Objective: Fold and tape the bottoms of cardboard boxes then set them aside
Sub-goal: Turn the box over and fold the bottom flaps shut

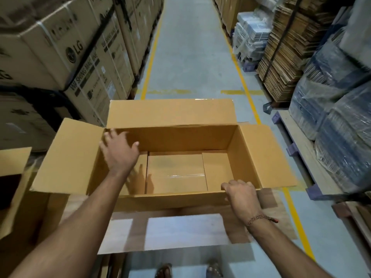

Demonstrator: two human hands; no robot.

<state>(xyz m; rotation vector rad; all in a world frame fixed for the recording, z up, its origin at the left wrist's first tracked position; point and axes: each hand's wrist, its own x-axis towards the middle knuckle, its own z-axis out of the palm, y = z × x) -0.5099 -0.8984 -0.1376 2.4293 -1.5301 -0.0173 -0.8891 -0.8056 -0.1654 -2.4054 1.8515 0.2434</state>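
The open box (176,137) is plain matt brown corrugated cardboard, with a strip of glossy clear tape (180,176) shining along its bottom seam. The floor (190,47) is dull, slightly rough grey concrete with worn yellow painted lines, and the stacked cartons (66,43) on the left are printed matt cardboard. On the right, bundles (341,117) sit under crinkled, shiny plastic wrap beside raw-edged flattened cardboard sheets (281,57).

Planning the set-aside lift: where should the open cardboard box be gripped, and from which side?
Grip the cardboard box by its top wall edges, from above. It sits upright, open, flaps splayed outward, leaving the rims exposed. The right hand already curls over the near rim; the left hand reaches toward the far-left corner. Opposite grips would likely balance it.
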